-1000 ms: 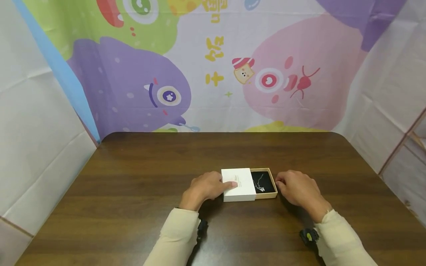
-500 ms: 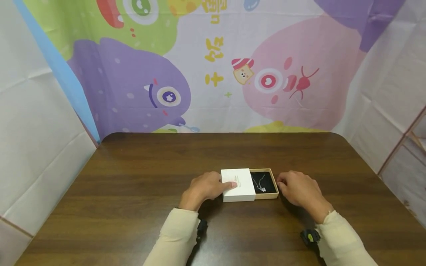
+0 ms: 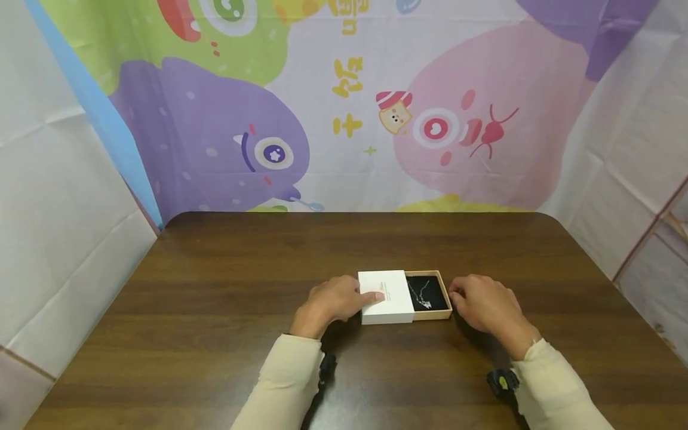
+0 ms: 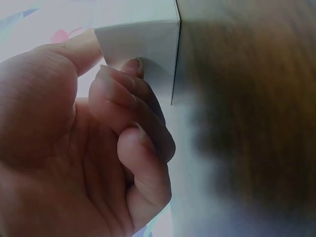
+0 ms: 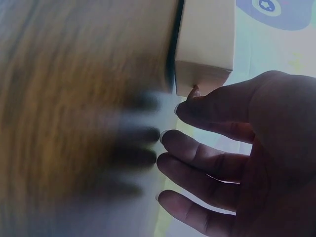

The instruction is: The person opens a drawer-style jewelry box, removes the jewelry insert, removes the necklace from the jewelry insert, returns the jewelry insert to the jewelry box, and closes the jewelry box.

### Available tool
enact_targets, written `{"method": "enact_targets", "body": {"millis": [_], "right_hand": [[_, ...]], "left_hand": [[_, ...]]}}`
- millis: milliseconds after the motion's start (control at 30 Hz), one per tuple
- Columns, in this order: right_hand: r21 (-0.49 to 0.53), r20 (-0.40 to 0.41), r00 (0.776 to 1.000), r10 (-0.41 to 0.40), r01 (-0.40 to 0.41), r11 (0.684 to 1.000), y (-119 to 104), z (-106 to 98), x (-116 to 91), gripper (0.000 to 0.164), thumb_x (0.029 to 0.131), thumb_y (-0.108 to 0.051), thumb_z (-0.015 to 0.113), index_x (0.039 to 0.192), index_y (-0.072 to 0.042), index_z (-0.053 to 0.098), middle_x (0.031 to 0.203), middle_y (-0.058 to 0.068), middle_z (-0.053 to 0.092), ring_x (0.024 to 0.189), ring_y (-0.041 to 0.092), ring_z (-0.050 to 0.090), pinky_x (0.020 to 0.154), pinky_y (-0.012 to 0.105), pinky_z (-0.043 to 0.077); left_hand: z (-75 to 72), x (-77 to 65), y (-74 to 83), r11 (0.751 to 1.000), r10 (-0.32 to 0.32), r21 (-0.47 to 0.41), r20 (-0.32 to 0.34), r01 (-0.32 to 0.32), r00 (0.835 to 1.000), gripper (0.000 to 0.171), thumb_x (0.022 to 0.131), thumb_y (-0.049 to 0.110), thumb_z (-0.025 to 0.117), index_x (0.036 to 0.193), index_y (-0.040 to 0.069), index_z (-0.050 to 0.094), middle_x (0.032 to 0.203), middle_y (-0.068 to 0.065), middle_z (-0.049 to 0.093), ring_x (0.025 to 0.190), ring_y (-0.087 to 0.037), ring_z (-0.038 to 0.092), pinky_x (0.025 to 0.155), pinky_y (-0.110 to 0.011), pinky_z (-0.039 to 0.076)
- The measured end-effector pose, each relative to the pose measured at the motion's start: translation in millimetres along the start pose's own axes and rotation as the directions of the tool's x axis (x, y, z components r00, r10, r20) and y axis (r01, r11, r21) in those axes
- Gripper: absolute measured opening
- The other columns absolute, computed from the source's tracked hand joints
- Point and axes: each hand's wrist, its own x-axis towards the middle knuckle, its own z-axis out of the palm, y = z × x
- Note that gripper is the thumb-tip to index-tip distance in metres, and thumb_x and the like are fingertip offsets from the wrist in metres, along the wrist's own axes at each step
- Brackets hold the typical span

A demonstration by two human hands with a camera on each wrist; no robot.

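Observation:
On the brown table lies a small jewellery box. Its white sleeve carries fine printing on top, and the tray sticks out to the right. Inside the tray, a silver chain necklace with a pendant rests on a black pad. My left hand grips the left end of the sleeve, thumb on top and fingers curled against the end face. My right hand is at the tray's outer end, thumb and forefinger pinched together there, other fingers loosely bent. What exactly they pinch is hidden.
A dark wooden table extends all around the box. Behind it hangs a cartoon-printed cloth, with pale cloth walls at both sides. A black wrist device sits on the right forearm.
The tray has slid slightly farther out to the right, with my right hand moving along. My left hand and the sleeve stay in place.

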Motion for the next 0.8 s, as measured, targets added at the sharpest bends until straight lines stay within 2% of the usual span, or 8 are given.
{"method": "enact_targets", "body": {"millis": [200, 433, 800], "right_hand": [[0.007, 0.004, 1.000, 0.018, -0.018, 1.000, 0.0, -0.3, 0.2, 0.015, 0.095, -0.022, 0.063, 0.102, -0.016, 0.075, 0.100, 0.007, 0.070, 0.087, 0.030, 0.065, 0.068, 0.055, 0.049], [0.010, 0.019, 1.000, 0.016, -0.017, 1.000, 0.9, 1.7, -1.0, 0.015, 0.095, -0.022, 0.063, 0.102, -0.016, 0.075, 0.098, 0.006, 0.070, 0.085, 0.028, 0.065, 0.069, 0.054, 0.050], [0.000, 0.004, 1.000, 0.013, -0.013, 1.000, 2.0, -0.8, -0.1, 0.012, 0.095, -0.020, 0.062, 0.097, -0.018, 0.074, 0.093, 0.005, 0.069, 0.080, 0.027, 0.063, 0.064, 0.051, 0.049]], "left_hand": [[-0.5, 0.4, 0.9, 1.000, 0.004, 0.001, -0.008, -0.004, 1.000, 0.053, 0.092, 0.062, 0.061, 0.099, 0.010, 0.069, 0.075, -0.003, 0.058, 0.066, -0.019, 0.053, 0.063, -0.037, 0.039], [1.7, 0.9, -0.1, 1.000, 0.007, 0.022, -0.005, -0.007, 1.000, 0.051, 0.092, 0.063, 0.061, 0.091, 0.012, 0.066, 0.072, -0.002, 0.057, 0.062, -0.019, 0.054, 0.061, -0.037, 0.040], [1.1, 1.4, 0.8, 1.000, -0.003, 0.013, -0.006, 0.003, 1.000, 0.052, 0.091, 0.063, 0.060, 0.095, 0.012, 0.068, 0.073, -0.003, 0.057, 0.064, -0.019, 0.054, 0.061, -0.037, 0.040]]}}
